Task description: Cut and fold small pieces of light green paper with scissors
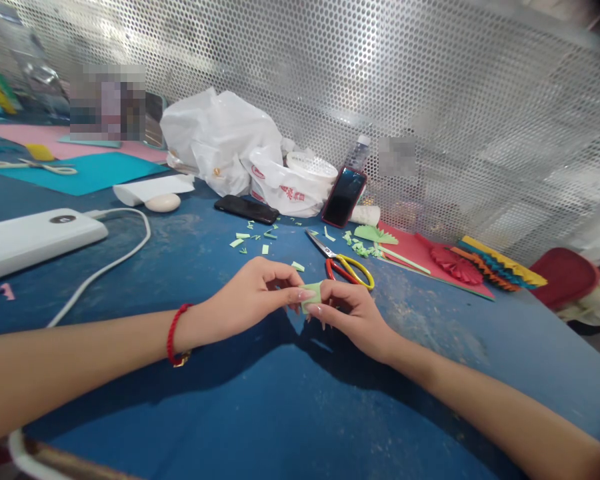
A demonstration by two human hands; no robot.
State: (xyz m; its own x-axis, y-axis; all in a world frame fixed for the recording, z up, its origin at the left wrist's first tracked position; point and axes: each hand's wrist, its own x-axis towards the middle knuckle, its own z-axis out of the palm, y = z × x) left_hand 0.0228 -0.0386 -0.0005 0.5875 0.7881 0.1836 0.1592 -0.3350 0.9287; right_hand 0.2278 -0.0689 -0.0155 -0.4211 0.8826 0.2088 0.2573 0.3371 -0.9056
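Observation:
A small piece of light green paper [311, 295] is pinched between both of my hands, above the blue table. My left hand [257, 293], with a red cord bracelet at the wrist, grips its left side between thumb and fingers. On the opposite side my right hand [355, 313] holds it the same way. Part of the paper is hidden behind the fingertips. Just beyond my hands lie scissors [341, 259] with one red and one yellow handle, blades pointing away to the left. Several green paper scraps [265, 249] are scattered around there.
A white power bank [40, 237] with a cable lies at left. Farther back are a black phone [247, 209], a propped phone [345, 197], white plastic bags [220, 137] and blue paper [85, 172]. Folded paper [500, 261] and red paper [405, 250] lie at right.

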